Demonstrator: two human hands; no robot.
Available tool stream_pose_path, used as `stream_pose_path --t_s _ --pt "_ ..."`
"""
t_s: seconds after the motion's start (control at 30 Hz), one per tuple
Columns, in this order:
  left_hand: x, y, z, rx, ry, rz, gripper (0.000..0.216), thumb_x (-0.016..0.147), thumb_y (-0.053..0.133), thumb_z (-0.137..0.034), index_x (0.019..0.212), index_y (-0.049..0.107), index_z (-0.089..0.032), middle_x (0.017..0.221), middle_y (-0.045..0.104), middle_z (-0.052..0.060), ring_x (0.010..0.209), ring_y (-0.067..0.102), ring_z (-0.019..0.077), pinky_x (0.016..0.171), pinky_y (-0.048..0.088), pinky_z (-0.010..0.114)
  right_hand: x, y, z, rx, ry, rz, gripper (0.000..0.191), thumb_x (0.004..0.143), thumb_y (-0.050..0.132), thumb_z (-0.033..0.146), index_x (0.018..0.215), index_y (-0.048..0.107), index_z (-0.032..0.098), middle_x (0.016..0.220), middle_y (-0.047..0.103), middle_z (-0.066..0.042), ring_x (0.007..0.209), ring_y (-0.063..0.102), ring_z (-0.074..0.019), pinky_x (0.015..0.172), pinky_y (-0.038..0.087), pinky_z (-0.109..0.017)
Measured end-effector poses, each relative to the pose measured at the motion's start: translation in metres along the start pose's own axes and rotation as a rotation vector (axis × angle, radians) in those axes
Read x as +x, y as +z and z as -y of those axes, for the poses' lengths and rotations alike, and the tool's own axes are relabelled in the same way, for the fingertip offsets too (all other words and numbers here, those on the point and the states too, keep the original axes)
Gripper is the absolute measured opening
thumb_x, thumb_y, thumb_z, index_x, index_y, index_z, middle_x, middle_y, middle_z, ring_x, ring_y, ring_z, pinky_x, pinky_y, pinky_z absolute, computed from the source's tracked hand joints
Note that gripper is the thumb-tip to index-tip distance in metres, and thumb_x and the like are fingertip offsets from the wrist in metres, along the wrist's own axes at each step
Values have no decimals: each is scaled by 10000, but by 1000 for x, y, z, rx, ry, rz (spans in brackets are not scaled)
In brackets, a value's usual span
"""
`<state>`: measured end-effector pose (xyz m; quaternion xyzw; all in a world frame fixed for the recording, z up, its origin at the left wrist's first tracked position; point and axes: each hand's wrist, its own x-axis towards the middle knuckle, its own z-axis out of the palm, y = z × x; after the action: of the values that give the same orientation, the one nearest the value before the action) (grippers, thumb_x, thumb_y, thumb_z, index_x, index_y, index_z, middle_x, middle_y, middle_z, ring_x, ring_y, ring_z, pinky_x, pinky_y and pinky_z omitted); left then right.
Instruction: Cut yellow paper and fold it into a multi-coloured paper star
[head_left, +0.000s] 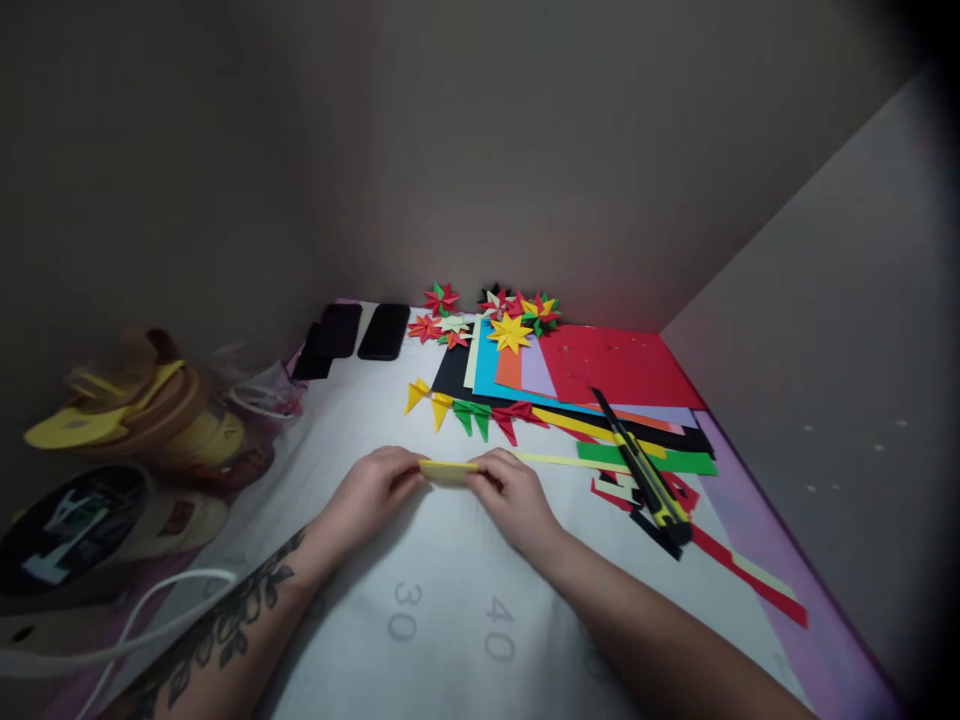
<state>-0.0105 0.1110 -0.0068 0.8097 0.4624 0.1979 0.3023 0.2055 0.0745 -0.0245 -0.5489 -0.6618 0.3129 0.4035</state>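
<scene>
A small folded piece of yellow paper is stretched level between my two hands, just above the white work surface. My left hand pinches its left end between thumb and fingers. At the other end, my right hand grips it the same way. Beyond my hands lies a row of folded paper points: yellow ones, green ones and red ones. A pale yellow paper strip runs off to the right behind my right hand.
A black and yellow utility knife lies at right over paper scraps. Behind are a red sheet, other coloured sheets and several folded paper stars. Two dark phones lie at back left. Pots and a white cable crowd the left.
</scene>
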Motion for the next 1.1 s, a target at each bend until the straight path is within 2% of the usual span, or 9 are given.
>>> stream_pose_path --t_s 0.1,0.2,0.3,0.4,0.47,0.6,0.73,0.93,1.1 --pt "0 -1 -6 -50 -24 2 203 861 498 -268 833 676 -175 818 679 51 772 591 172 698 438 263 2 3 0 48 64 -16 134 829 517 230 745 614 190 738 600 -21 683 573 -153 609 469 -254" --pt "0 -3 -13 -210 -150 21 239 833 522 -334 743 661 -162 707 643 25 647 550 142 580 402 230 2 5 -3 158 107 -58 209 831 520 260 1020 583 197 778 604 -15 682 586 -149 595 490 -249" --pt "-1 -3 -17 -405 -290 71 267 781 569 -393 684 651 -157 602 593 -3 544 485 114 492 342 213 -1 5 -5 89 35 -52 371 833 515 238 1204 526 228 869 618 -34 708 583 -150 651 508 -275" --pt "-2 -4 -17 -588 -343 147 254 740 614 -404 697 660 -158 548 559 -19 493 440 94 464 311 206 -5 2 -5 8 -27 2 356 854 492 229 1201 564 264 914 628 -46 732 581 -160 694 520 -301" --pt "-3 -4 -18 -659 -354 179 246 728 633 -399 684 656 -158 525 542 -25 478 426 86 458 301 203 -8 1 -4 -23 -80 -8 354 867 479 219 1204 577 268 1048 611 -73 829 591 -175 756 526 -327" --pt "-5 -1 -24 -648 -328 95 252 743 627 -388 645 630 -156 532 532 -29 493 424 83 471 309 202 -14 5 3 -151 -199 -85 322 877 486 206 1160 632 253 1257 509 -122 999 572 -211 859 513 -388" --pt "-6 4 -28 -582 -266 33 233 766 609 -368 674 645 -157 608 592 -12 570 487 103 534 366 211 -19 13 11 -64 -253 9 363 895 493 224 1246 579 249 1162 626 -100 1080 583 -211 922 506 -376" --pt "-6 6 -27 -539 -218 97 203 773 609 -338 713 679 -157 678 669 14 617 546 124 577 407 220 -21 18 14 13 -173 41 361 872 542 233 1226 603 262 1132 677 -66 1031 629 -199 915 518 -353" --pt "-5 5 -28 -530 -231 98 200 757 620 -321 693 678 -141 655 658 13 606 537 122 570 406 217 -20 20 9 67 -204 41 383 846 592 231 1228 604 260 1113 686 -62 973 651 -197 882 533 -344"
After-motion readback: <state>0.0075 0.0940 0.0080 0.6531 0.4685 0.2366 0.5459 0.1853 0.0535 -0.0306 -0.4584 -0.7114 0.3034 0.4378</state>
